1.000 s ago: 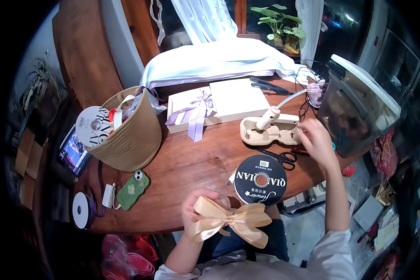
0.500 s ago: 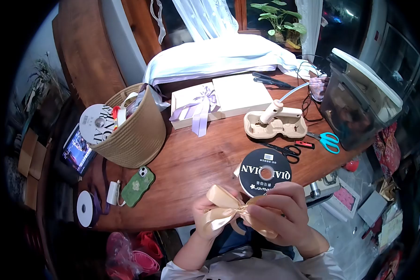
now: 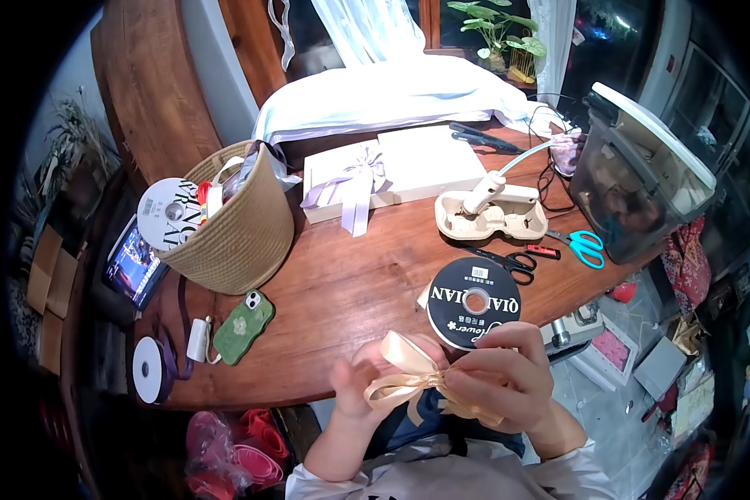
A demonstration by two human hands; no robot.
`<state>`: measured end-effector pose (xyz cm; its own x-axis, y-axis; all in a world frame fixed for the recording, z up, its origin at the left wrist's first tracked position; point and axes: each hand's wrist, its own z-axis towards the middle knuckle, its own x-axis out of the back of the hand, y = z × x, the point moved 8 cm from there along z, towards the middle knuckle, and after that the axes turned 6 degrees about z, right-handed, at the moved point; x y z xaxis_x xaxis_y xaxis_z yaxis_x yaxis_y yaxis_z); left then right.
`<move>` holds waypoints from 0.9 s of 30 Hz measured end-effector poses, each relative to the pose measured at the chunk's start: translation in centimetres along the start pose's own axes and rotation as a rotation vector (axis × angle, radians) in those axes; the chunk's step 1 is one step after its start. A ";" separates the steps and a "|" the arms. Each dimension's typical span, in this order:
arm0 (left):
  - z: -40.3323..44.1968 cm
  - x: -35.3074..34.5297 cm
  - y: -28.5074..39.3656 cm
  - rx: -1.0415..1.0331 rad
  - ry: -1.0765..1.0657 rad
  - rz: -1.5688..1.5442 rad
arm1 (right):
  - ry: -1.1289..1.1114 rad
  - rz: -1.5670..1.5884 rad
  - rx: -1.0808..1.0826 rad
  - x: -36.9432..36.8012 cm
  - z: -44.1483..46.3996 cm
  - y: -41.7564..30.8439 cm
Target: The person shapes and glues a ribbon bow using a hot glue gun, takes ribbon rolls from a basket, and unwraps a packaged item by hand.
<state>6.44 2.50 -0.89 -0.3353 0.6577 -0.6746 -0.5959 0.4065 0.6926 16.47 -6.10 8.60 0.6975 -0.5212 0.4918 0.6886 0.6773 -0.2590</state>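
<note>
A cream satin ribbon bow [image 3: 410,379] with two upright loops is held above the table's front edge. My right hand [image 3: 512,379] pinches it near its gathered middle, and part of the ribbon is hidden behind those fingers. My left hand [image 3: 360,390] is behind the left loops, its thumb spread away and slightly blurred; the other fingers are partly covered by the ribbon. Just beyond the hands lies a black ribbon spool [image 3: 454,315] with white lettering.
Black scissors [image 3: 521,265], teal-handled scissors [image 3: 587,248] and a glue gun [image 3: 485,192] in a cardboard holder [image 3: 450,223] lie to the right. Leftward are a woven basket [image 3: 258,242], a green phone [image 3: 243,329] and a purple ribbon spool [image 3: 148,371]. A white box [image 3: 425,167] stands behind.
My left thumb has moved outward from the bow, and the left loops stand freer and more rounded. My right hand keeps its pinch. The view has shifted slightly.
</note>
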 end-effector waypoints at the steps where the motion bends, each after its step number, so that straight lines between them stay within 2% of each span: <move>1: 0.0 0.1 0.0 0.025 0.021 0.054 | -0.006 0.002 0.003 0.0 0.0 -0.1; 5: -0.1 0.2 0.2 0.076 0.055 0.179 | 0.017 0.009 -0.009 0.0 -0.2 0.2; 14: -0.2 0.3 0.4 0.086 0.125 0.155 | 0.013 0.141 -0.169 0.0 -0.7 1.5; 27: -0.1 0.9 -0.4 0.097 0.092 0.192 | 0.023 0.341 -0.296 0.1 -0.9 3.3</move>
<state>6.28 2.85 -1.77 -0.5039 0.6698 -0.5454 -0.4436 0.3412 0.8288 18.97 -4.38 7.09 0.8963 -0.3079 0.3193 0.4435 0.6362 -0.6314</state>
